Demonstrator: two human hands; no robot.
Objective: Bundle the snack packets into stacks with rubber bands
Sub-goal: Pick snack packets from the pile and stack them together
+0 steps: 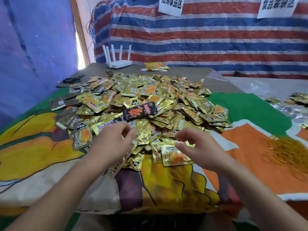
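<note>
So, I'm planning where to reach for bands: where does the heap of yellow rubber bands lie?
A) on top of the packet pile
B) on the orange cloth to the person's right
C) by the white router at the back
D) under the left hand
B: the rubber bands lie on the orange cloth, right of the right hand, apart from the packet pile.

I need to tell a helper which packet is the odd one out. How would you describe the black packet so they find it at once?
Start at the big heap of gold snack packets in the middle of the table. Near its centre, lying on top, beyond both hands, is the black packet. It alone is black with red-orange print; its neighbours are shiny gold.
</note>
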